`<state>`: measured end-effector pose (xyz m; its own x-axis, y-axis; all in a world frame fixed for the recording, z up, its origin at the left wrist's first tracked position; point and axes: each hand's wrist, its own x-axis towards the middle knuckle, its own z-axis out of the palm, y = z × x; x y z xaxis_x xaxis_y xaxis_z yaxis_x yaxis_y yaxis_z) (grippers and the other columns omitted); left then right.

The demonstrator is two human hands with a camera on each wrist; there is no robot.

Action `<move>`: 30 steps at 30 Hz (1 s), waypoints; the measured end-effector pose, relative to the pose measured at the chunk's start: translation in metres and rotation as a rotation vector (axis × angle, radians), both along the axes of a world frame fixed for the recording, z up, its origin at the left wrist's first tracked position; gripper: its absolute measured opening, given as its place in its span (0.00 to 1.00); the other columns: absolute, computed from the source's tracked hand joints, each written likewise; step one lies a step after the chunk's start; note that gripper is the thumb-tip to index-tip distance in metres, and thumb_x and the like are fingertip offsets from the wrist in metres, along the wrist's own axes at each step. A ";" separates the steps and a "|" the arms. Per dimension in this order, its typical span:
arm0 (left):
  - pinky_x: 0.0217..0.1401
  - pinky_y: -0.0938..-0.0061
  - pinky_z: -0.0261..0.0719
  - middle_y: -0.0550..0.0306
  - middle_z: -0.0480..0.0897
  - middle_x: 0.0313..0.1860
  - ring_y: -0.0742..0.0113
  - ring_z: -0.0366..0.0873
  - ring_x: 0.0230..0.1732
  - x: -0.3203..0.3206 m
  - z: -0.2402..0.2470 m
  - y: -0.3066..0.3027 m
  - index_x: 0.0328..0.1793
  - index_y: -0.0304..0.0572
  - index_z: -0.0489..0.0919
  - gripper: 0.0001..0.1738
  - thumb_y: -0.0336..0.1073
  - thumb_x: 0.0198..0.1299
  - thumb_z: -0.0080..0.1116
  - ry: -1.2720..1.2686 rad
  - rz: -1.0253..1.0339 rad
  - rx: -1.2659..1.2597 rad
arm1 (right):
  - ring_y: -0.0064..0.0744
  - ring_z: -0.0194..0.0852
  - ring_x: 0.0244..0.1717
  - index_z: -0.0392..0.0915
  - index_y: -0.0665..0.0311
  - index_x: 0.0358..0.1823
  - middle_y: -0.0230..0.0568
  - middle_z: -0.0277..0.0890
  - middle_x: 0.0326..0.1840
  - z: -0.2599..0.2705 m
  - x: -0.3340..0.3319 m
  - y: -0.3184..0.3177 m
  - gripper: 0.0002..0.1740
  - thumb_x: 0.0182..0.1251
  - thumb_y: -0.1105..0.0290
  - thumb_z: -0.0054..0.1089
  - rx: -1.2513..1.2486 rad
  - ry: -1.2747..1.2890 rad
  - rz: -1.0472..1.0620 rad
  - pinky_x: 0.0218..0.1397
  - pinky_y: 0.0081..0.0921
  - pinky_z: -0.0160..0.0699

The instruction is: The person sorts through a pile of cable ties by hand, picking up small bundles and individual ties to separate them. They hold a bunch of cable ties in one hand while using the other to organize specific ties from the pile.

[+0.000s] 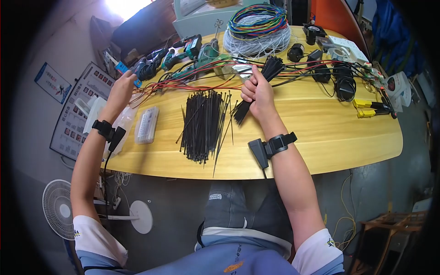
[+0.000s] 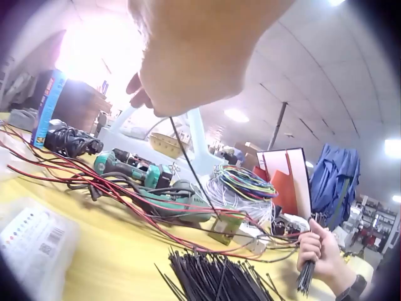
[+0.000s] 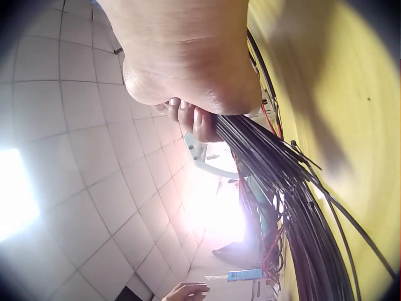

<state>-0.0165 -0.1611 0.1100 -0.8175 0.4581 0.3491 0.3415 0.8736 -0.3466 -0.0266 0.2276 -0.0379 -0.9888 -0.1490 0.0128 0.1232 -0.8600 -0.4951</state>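
My right hand (image 1: 260,94) grips a bundle of black cable ties (image 1: 272,68) above the table, its fingers curled round the middle. More of the bundle (image 3: 263,150) slants out below that hand in the right wrist view. A large pile of loose black cable ties (image 1: 201,126) lies on the table between the hands. Raised at the table's left side, my left hand (image 1: 120,94) has bent fingers. From them one thin black tie (image 2: 185,150) hangs down in the left wrist view; its grip is partly hidden by the hand.
Red and black wires (image 1: 197,73) cross the table behind the pile. A clear plastic box (image 1: 147,124) lies left of it. Power tools (image 1: 183,52) and coiled cable (image 1: 256,41) stand at the back; yellow-handled cutters (image 1: 366,108) lie right.
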 end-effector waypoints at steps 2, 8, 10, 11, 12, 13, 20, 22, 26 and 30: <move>0.46 0.56 0.77 0.43 0.75 0.42 0.42 0.77 0.45 0.006 -0.003 0.021 0.43 0.30 0.77 0.08 0.22 0.56 0.53 -0.081 -0.138 -0.013 | 0.17 0.39 0.11 0.59 0.52 0.23 0.20 0.43 0.12 0.000 0.000 0.001 0.23 0.74 0.53 0.56 0.004 0.005 -0.011 0.15 0.22 0.39; 0.62 0.63 0.75 0.46 0.76 0.61 0.49 0.75 0.61 0.039 -0.052 0.078 0.45 0.30 0.81 0.11 0.24 0.58 0.54 -0.336 -0.378 -0.235 | 0.16 0.38 0.10 0.58 0.51 0.24 0.20 0.43 0.11 0.004 0.002 0.002 0.23 0.76 0.53 0.53 0.006 0.005 -0.017 0.14 0.19 0.40; 0.61 0.63 0.76 0.46 0.75 0.61 0.49 0.76 0.61 0.042 -0.060 0.084 0.46 0.30 0.81 0.11 0.25 0.58 0.54 -0.345 -0.414 -0.272 | 0.16 0.38 0.10 0.58 0.51 0.24 0.20 0.43 0.11 0.003 0.001 0.003 0.22 0.76 0.53 0.52 0.010 0.004 -0.010 0.14 0.19 0.41; 0.61 0.63 0.76 0.46 0.75 0.61 0.49 0.76 0.60 0.043 -0.063 0.087 0.46 0.30 0.81 0.11 0.25 0.59 0.54 -0.348 -0.432 -0.293 | 0.16 0.39 0.10 0.58 0.51 0.24 0.20 0.43 0.11 0.002 0.001 0.003 0.22 0.77 0.53 0.52 0.010 0.005 -0.007 0.14 0.19 0.41; 0.59 0.63 0.77 0.48 0.76 0.60 0.50 0.77 0.59 0.044 -0.065 0.089 0.46 0.31 0.82 0.10 0.27 0.59 0.56 -0.327 -0.448 -0.275 | 0.16 0.39 0.10 0.59 0.51 0.24 0.19 0.43 0.11 0.002 0.000 0.002 0.22 0.76 0.53 0.53 0.008 -0.001 -0.010 0.14 0.19 0.41; 0.59 0.63 0.78 0.48 0.76 0.60 0.50 0.77 0.58 0.046 -0.066 0.092 0.45 0.32 0.81 0.10 0.27 0.59 0.56 -0.352 -0.421 -0.235 | 0.16 0.39 0.10 0.59 0.52 0.23 0.20 0.44 0.12 0.001 0.001 0.001 0.23 0.75 0.53 0.55 0.007 0.000 -0.016 0.15 0.20 0.41; 0.52 0.63 0.79 0.48 0.75 0.59 0.52 0.80 0.51 0.053 -0.080 0.103 0.47 0.33 0.76 0.09 0.20 0.61 0.50 -0.381 -0.337 0.056 | 0.16 0.40 0.11 0.59 0.52 0.23 0.20 0.46 0.12 0.000 0.001 0.002 0.23 0.71 0.54 0.61 0.013 0.025 -0.039 0.16 0.21 0.41; 0.50 0.65 0.82 0.48 0.73 0.62 0.55 0.82 0.51 0.052 -0.082 0.105 0.51 0.34 0.74 0.11 0.18 0.63 0.48 -0.397 -0.309 0.253 | 0.16 0.41 0.11 0.60 0.52 0.23 0.20 0.46 0.12 -0.001 0.000 0.001 0.23 0.71 0.55 0.61 0.012 0.029 -0.016 0.15 0.21 0.42; 0.50 0.67 0.84 0.42 0.66 0.71 0.58 0.84 0.53 0.048 -0.063 0.142 0.60 0.34 0.69 0.17 0.16 0.66 0.43 -0.393 -0.338 0.705 | 0.15 0.42 0.10 0.61 0.53 0.25 0.19 0.46 0.12 -0.002 -0.001 -0.003 0.21 0.70 0.56 0.62 0.047 0.024 0.092 0.14 0.19 0.42; 0.55 0.69 0.85 0.35 0.70 0.68 0.54 0.84 0.54 0.036 -0.044 0.194 0.67 0.33 0.64 0.19 0.20 0.71 0.42 -0.516 -0.395 1.186 | 0.13 0.42 0.10 0.62 0.52 0.25 0.18 0.46 0.13 0.003 0.005 -0.008 0.21 0.71 0.56 0.62 0.160 0.070 0.194 0.13 0.16 0.41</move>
